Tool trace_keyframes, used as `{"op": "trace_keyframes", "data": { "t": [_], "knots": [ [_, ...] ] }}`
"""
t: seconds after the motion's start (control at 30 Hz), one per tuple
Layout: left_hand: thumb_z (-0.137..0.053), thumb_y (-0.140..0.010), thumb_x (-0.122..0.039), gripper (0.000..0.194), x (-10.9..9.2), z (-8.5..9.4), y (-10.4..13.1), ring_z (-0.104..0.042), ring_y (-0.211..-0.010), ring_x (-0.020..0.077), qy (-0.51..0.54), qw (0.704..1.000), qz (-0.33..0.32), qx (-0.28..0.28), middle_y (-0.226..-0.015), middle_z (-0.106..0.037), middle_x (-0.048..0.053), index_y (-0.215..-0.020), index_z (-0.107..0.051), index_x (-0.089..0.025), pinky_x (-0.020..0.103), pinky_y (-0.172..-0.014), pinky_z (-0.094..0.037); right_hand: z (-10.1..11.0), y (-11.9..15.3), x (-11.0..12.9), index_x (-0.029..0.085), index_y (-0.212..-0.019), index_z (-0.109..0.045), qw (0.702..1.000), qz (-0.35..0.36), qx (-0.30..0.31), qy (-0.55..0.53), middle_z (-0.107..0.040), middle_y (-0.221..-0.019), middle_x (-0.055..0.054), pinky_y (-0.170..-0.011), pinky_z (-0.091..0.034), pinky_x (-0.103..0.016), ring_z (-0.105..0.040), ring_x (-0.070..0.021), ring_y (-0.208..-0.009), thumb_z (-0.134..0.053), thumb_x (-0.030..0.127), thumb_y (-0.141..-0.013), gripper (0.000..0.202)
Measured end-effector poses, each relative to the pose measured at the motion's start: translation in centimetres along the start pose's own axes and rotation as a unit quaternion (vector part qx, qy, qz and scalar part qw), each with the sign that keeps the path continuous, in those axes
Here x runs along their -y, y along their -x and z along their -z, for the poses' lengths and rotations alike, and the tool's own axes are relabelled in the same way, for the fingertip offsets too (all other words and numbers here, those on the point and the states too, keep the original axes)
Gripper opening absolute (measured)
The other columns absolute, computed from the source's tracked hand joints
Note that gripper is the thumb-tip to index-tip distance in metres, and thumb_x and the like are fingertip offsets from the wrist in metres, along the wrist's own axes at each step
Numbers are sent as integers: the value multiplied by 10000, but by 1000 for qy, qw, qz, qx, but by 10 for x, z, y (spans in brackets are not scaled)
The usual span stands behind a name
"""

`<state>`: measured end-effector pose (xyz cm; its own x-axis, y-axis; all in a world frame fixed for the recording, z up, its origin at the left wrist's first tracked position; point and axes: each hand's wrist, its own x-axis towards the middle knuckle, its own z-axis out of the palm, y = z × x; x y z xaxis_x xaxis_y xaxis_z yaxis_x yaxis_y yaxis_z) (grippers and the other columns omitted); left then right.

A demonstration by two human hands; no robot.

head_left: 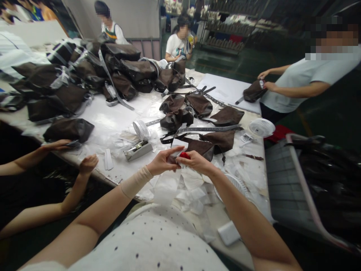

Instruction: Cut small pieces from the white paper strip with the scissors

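Note:
Both of my hands meet over the near part of the table. My left hand (164, 161), with a beige sleeve at its wrist, has fingers and thumb closed around a small white card (180, 143). Fingers bent, my right hand (195, 162) pinches a small red thing (184, 155) against the card; its kind I cannot make out. Just beyond lie dark brown bags (197, 147) with straps, partly hidden by my hands. To the left stands a tape dispenser (138, 150). Loose clear plastic and paper pieces (194, 184) are under my hands.
A big pile of brown bags (67, 94) covers the table's far left. A co-worker's hands (88, 163) are close on my left; another person (307, 79) handles a bag at right. Small white fans (261, 128) stand around. A grey bin (293, 180) adjoins the right edge.

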<state>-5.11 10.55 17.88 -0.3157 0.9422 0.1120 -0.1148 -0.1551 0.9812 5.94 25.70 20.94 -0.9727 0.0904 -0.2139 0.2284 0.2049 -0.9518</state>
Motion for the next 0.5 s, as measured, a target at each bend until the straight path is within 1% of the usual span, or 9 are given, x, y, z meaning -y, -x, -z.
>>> {"op": "trace_keyframes", "data": {
  "t": [0.1, 0.2, 0.3, 0.4, 0.47, 0.5],
  "knots": [
    [-823, -646, -184, 841, 1, 1, 0, -652, -607, 137, -3, 1000, 1, 3, -866, -714, 84, -1396, -446, -130, 237, -567, -578, -2, -1, 1, 134, -592, -562, 1000, 7, 2, -8, -422, -536, 41, -510, -227, -251, -303, -74, -527, -658, 599, -713, 490],
    [-818, -651, -183, 846, 5, 0, 0, -650, -609, 134, -5, 1000, 8, 11, -912, -712, 93, -1405, -436, -147, 235, -561, -574, -4, -2, 2, 148, -553, -511, 1000, 17, 0, -16, -396, -528, 51, -518, -235, -251, -305, -74, -533, -675, 600, -694, 501],
    [-820, -642, -184, 852, 7, -1, 0, -639, -591, 124, -4, 1000, 11, 12, -922, -711, 95, -1404, -439, -148, 245, -570, -577, -4, -1, 2, 154, -550, -486, 1000, 14, 1, -8, -385, -536, 53, -513, -222, -251, -300, -74, -532, -661, 602, -707, 506],
    [-820, -648, -210, 863, 4, 2, 0, -630, -565, 119, -18, 1000, 4, -10, -890, -712, 91, -1411, -424, -138, 232, -548, -557, 1, 6, 5, 152, -587, -503, 1000, 12, -3, 23, -381, -554, 52, -514, -213, -253, -293, -77, -543, -657, 599, -717, 490],
    [-816, -660, -226, 860, 1, 7, 0, -611, -536, 96, -32, 999, -12, -39, -930, -710, 108, -1416, -415, -135, 207, -523, -527, 4, 13, 6, 154, -607, -509, 999, 4, -35, 29, -370, -555, 57, -517, -217, -251, -294, -79, -547, -696, 583, -685, 474],
    [-816, -661, -231, 858, -1, 9, 0, -600, -526, 82, -38, 998, -21, -53, -996, -702, 128, -1414, -417, -139, 195, -507, -511, 4, 16, 7, 153, -624, -523, 998, -2, -58, 19, -375, -557, 58, -519, -224, -250, -301, -80, -549, -716, 571, -667, 463]
  ]
}}
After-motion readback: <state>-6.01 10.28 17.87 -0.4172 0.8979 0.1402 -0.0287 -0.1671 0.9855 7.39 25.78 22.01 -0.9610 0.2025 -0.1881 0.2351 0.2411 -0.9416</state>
